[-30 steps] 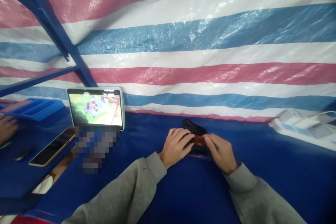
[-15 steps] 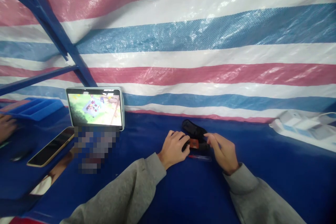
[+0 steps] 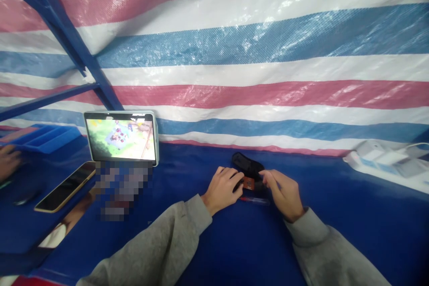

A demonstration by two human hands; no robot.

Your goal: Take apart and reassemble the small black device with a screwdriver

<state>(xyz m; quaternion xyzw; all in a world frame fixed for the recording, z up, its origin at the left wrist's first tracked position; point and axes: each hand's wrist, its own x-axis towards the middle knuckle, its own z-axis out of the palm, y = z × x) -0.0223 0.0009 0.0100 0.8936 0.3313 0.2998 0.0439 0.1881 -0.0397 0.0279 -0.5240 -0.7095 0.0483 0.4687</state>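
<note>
My left hand [image 3: 223, 189] is curled over the left end of a small black device, whose orange-brown square [image 3: 248, 183] shows beside the fingertips. My right hand [image 3: 283, 192] is closed in a pinch at the device's right end; whatever lies between thumb and forefinger is too small to make out. Just behind both hands rests a black curved shell [image 3: 247, 164], its right end close to my right fingertips. A thin pen-like stick [image 3: 255, 200], red at its left end and clear along the rest, lies on the blue tabletop in front of the device.
A tablet [image 3: 121, 138] with a lit picture stands at the back left. Before it lies a phone [image 3: 67, 187]. Farther left are a blue compartment tray [image 3: 50, 137] and another person's hand [image 3: 8, 161]. White chargers on a power strip [image 3: 389, 165] sit at the right. Striped sheeting hangs behind.
</note>
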